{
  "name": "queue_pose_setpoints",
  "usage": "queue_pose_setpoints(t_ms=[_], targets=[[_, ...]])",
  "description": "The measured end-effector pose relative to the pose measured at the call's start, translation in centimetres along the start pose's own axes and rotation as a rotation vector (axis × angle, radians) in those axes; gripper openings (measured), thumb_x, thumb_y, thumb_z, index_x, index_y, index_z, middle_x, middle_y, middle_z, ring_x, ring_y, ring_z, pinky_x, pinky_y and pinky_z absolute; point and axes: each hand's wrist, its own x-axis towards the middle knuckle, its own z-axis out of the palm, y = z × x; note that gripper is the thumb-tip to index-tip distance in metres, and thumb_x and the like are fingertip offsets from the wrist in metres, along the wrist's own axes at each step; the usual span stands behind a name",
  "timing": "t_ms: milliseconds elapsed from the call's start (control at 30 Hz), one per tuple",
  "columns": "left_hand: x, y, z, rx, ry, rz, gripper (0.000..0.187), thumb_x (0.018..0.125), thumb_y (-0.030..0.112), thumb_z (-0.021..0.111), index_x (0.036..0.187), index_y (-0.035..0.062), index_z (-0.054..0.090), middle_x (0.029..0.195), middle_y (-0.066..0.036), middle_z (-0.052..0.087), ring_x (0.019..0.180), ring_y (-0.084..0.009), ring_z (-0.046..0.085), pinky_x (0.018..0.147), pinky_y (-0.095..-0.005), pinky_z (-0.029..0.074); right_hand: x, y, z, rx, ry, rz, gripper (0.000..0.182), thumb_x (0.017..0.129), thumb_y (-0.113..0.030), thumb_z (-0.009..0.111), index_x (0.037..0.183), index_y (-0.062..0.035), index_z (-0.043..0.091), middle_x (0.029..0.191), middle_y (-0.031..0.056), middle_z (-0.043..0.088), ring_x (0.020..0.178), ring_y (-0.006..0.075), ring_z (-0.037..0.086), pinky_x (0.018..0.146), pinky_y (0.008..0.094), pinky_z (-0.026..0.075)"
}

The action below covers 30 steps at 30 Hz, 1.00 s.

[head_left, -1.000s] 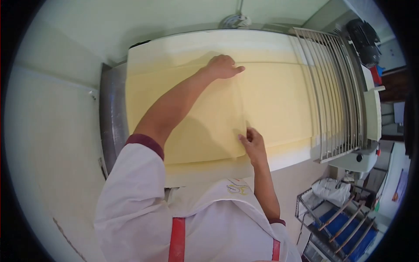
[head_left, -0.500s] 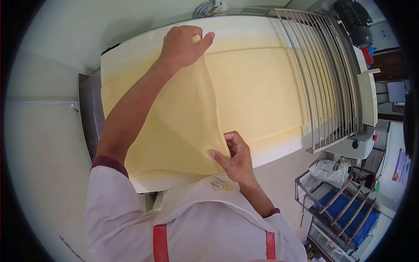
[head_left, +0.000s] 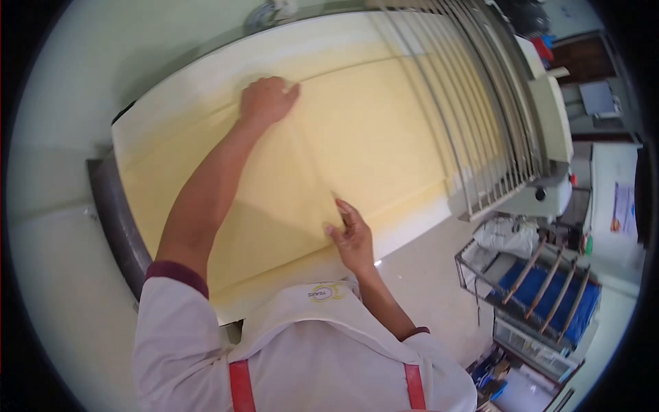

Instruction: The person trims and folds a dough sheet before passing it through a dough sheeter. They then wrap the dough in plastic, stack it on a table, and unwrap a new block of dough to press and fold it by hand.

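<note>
A wide, pale yellow dough sheet (head_left: 384, 130) lies along the white bed, with a faint cross edge running between my two hands. My left hand (head_left: 266, 101) is at the sheet's far side, its fingers curled round the dough and its thumb pointing right; motion blurs it a little. Close to the near side is my right hand (head_left: 353, 240), with thumb and fingers apart at the end of that cross edge. No dough shows clearly between them. The layer under my left forearm lies nearly flat.
A metal bar guard (head_left: 453, 103) covers the right end of the bed, beside the machine housing (head_left: 535, 196). To the lower right stands a rack with a blue panel and wooden rods (head_left: 546, 288), under a white sack (head_left: 506, 235). A wall runs behind the bed.
Both hands have come down with the dough edge, which was raised and now lies lower and flatter. My right hand's grip has loosened. The camera view has turned somewhat.
</note>
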Motion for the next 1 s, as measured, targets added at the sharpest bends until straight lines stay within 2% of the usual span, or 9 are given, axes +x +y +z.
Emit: queue_pose_setpoints(t_ms=[133,300,367,400,433,467,567,733,1000], targets=[[-0.6,-0.4,-0.3,-0.130,0.083,0.007,0.045,0.088,0.050,0.056,0.096,0.0074,0.069,0.089,-0.012,0.070,0.088,-0.0308,0.066,0.079,-0.0418,0.052,-1.3,-0.5,0.0,0.008,0.069,0.050,0.053,0.087,0.007,0.062,0.137,0.0057,0.043,0.133,0.0189,0.053,0.127,0.0237,0.050,0.102,0.0314,0.043],[-1.9,-9.5,0.4,-0.630,0.153,0.151,0.035,0.091,0.033,0.060,0.112,0.0059,0.060,0.094,-0.012,0.068,0.089,-0.0308,0.065,0.081,-0.0381,0.052,-1.7,1.6,-0.1,-0.266,0.162,-0.136,0.047,0.085,0.001,0.065,0.130,0.0042,0.051,0.123,0.0134,0.061,0.094,0.0115,0.058,0.079,0.0241,0.049],[-5.9,-15.1,-2.3,-0.466,0.292,0.181,0.035,0.092,0.030,0.059,0.116,0.0046,0.058,0.103,-0.014,0.066,0.098,-0.0305,0.063,0.086,-0.0389,0.049,-1.9,2.1,-0.1,-0.204,0.144,-0.255,0.048,0.084,0.002,0.063,0.131,0.0030,0.051,0.118,0.0093,0.061,0.090,0.0091,0.056,0.079,0.0238,0.048],[-8.6,-18.5,-3.9,-0.373,0.353,0.183,0.036,0.092,0.028,0.058,0.118,0.0039,0.056,0.108,-0.015,0.065,0.103,-0.0304,0.062,0.089,-0.0394,0.048,-2.3,1.1,0.1,-0.162,0.085,-0.107,0.054,0.086,-0.005,0.065,0.135,0.0044,0.043,0.132,0.0130,0.051,0.120,0.0187,0.049,0.101,0.0303,0.041],[-11.3,-22.4,-5.3,-0.228,0.393,0.152,0.036,0.092,0.028,0.058,0.119,0.0030,0.056,0.113,-0.015,0.063,0.107,-0.0306,0.060,0.092,-0.0396,0.047,-2.5,0.8,0.3,-0.213,0.093,-0.077,0.054,0.086,-0.003,0.064,0.135,0.0045,0.043,0.132,0.0131,0.050,0.120,0.0193,0.049,0.101,0.0303,0.041],[-13.8,-25.9,-6.5,-0.089,0.418,0.129,0.037,0.092,0.027,0.059,0.119,0.0020,0.056,0.117,-0.016,0.061,0.111,-0.0309,0.058,0.094,-0.0399,0.045,-2.2,2.6,0.2,-0.246,0.124,-0.279,0.051,0.084,0.005,0.061,0.133,0.0042,0.046,0.127,0.0128,0.055,0.109,0.0166,0.056,0.091,0.0275,0.046],[-20.8,-32.3,-8.3,0.027,0.458,0.058,0.038,0.092,0.026,0.058,0.120,0.0004,0.055,0.125,-0.016,0.058,0.119,-0.0322,0.052,0.100,-0.0415,0.041,-2.9,0.9,1.7,-0.146,0.128,-0.188,0.055,0.086,0.010,0.055,0.137,0.0078,0.037,0.134,0.0169,0.048,0.117,0.0196,0.053,0.098,0.0286,0.043],[-23.9,-32.2,-9.0,-0.028,0.507,0.003,0.038,0.091,0.025,0.058,0.121,0.0014,0.055,0.128,-0.017,0.056,0.121,-0.0339,0.050,0.103,-0.0438,0.040,-2.6,-0.6,1.8,-0.087,0.108,-0.038,0.054,0.087,0.012,0.053,0.138,0.0064,0.037,0.133,0.0174,0.050,0.121,0.0207,0.052,0.102,0.0294,0.040],[-8.7,-16.3,-2.6,-0.159,0.233,0.386,0.041,0.091,0.025,0.058,0.125,0.0017,0.055,0.130,-0.017,0.055,0.124,-0.0320,0.049,0.106,-0.0421,0.038,-1.6,-0.8,0.6,-0.061,0.081,0.036,0.046,0.088,0.008,0.055,0.133,0.0077,0.045,0.134,0.0171,0.051,0.126,0.0214,0.049,0.104,0.0295,0.038]])
